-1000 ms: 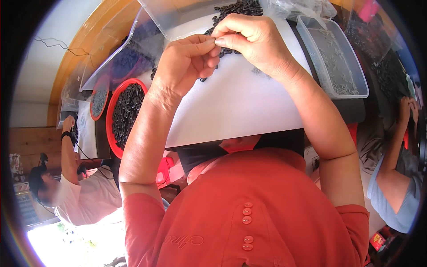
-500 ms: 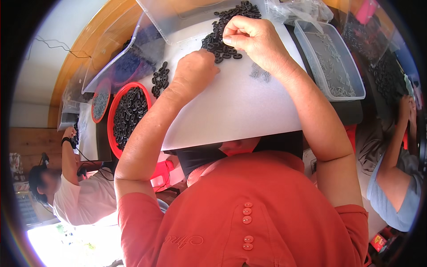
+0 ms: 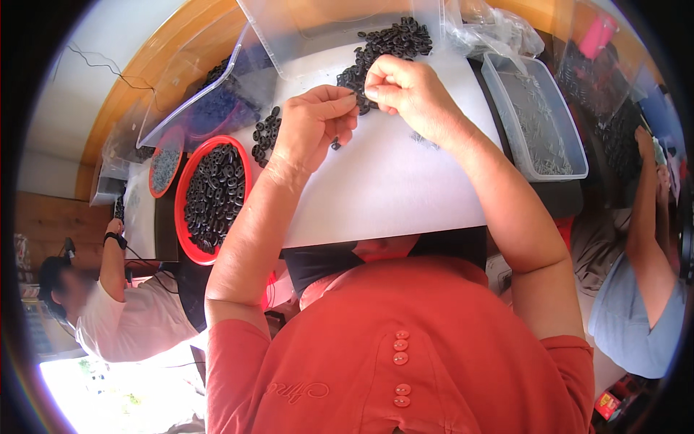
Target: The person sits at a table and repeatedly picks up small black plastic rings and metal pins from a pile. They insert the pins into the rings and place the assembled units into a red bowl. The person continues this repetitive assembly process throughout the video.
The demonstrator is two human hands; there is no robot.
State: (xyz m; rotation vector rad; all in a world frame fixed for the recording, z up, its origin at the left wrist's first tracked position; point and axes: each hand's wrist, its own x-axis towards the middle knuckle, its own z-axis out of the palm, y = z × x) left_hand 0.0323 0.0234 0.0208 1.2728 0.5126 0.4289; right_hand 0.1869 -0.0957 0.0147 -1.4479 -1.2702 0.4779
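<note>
Over the white work surface my two hands are raised close together, fingertips nearly meeting. My left hand is closed, thumb against forefinger, with a small black part showing below its curled fingers. My right hand pinches with thumb and forefinger; whatever is between them is too small to make out. Just beyond the hands lies a pile of small black oval parts. A smaller group of black parts sits beside my left wrist. Some tiny grey pins lie partly hidden under my right wrist.
Left of my forearm stands a red-rimmed basket of black parts, with a smaller bowl of grey pieces behind it. A clear tray holding pins is at right. Clear bins stand behind. Co-workers sit on both sides.
My left hand has come up from the black pile toward my right hand, its fingers turned inward, and a black part now shows under them. My right hand keeps its pinch, slightly lower in view.
</note>
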